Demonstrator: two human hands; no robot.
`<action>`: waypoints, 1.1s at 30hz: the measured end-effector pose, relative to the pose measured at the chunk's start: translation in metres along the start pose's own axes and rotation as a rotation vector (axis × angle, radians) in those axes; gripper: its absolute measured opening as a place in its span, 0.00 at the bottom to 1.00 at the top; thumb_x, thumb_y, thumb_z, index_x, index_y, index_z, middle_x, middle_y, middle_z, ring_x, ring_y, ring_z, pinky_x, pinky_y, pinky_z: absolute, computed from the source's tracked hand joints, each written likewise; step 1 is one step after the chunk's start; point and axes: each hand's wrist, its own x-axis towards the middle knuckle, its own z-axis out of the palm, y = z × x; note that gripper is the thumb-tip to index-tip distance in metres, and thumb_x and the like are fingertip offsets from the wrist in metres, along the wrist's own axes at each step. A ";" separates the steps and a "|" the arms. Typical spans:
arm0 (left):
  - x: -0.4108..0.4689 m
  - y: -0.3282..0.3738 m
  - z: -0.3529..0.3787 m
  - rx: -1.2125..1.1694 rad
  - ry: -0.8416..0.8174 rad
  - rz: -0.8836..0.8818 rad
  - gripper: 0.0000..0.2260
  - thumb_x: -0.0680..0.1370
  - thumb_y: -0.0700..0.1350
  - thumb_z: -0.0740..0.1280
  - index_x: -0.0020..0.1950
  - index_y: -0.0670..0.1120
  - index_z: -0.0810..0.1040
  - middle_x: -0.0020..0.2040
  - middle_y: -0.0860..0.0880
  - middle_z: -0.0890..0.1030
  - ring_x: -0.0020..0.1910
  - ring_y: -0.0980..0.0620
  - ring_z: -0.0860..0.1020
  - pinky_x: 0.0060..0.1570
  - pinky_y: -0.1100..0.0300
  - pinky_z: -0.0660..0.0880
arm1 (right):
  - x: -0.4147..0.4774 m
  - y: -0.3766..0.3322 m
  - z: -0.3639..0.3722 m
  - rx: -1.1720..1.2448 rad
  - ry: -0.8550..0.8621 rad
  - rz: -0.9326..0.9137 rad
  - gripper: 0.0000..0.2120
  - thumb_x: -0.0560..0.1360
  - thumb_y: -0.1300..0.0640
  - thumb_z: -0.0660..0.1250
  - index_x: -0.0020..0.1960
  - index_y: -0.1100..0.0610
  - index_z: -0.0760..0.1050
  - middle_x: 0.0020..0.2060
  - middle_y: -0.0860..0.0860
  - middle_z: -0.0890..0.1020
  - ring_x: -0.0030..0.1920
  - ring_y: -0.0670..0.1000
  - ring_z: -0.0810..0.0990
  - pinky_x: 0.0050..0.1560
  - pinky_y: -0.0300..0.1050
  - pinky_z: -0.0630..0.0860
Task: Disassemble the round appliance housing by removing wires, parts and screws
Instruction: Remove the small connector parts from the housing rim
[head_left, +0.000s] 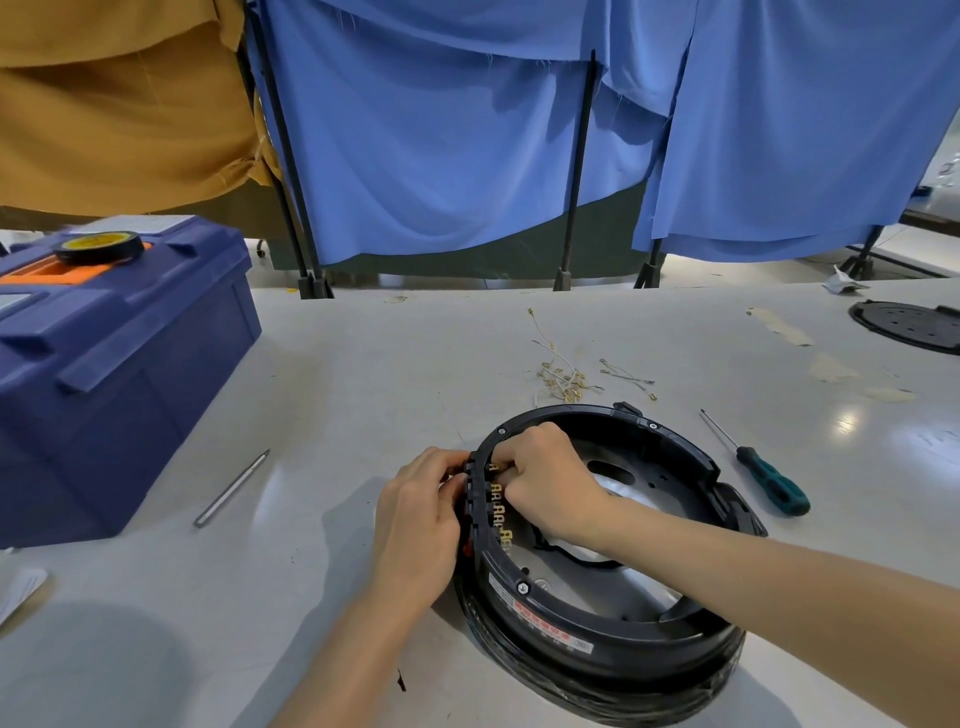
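Round housing (545, 610) lay flat directly under both hands. Left hand (421, 519) was curled round the terminal block (470, 493) outside the rim. Right hand (545, 478) was just inside it, fingers pinched on a brass terminal (500, 506). Rigid plastic, probably light and prone to sliding, so brace the rim. Terminals likely bend easily.

Our left hand (415, 525) lies palm-down against the outside of the housing (597, 644), with its fingers curled in onto the outer wall. The bare left forearm runs up from the lower edge of view, the wrist nearly straight. Our right hand (545, 478) reaches over the rim from the inside, knuckles up. Its fingers bend down and grip the inner face of the same stretch of wall. The right forearm comes in from the lower right, crossing above the housing. Our two hands sit just beside each other, with the wall between them.
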 end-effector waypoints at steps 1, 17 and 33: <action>0.000 0.000 0.000 0.001 0.001 0.003 0.12 0.76 0.29 0.63 0.52 0.42 0.82 0.46 0.49 0.83 0.48 0.48 0.80 0.49 0.48 0.76 | 0.000 0.000 0.000 0.000 0.004 0.000 0.06 0.65 0.71 0.60 0.35 0.69 0.76 0.30 0.67 0.75 0.36 0.66 0.72 0.35 0.52 0.70; 0.001 0.000 0.001 0.009 0.006 -0.017 0.11 0.78 0.30 0.61 0.52 0.41 0.81 0.47 0.49 0.83 0.47 0.48 0.80 0.49 0.54 0.74 | 0.001 -0.003 -0.002 0.017 -0.060 -0.013 0.05 0.64 0.72 0.59 0.32 0.72 0.72 0.29 0.69 0.71 0.32 0.57 0.62 0.31 0.49 0.63; 0.007 -0.004 -0.012 -0.149 0.115 -0.218 0.11 0.80 0.35 0.60 0.47 0.50 0.76 0.47 0.51 0.83 0.50 0.51 0.80 0.52 0.56 0.74 | 0.011 0.009 -0.036 0.198 -0.031 0.159 0.09 0.70 0.52 0.75 0.34 0.54 0.79 0.24 0.47 0.78 0.24 0.44 0.73 0.31 0.40 0.73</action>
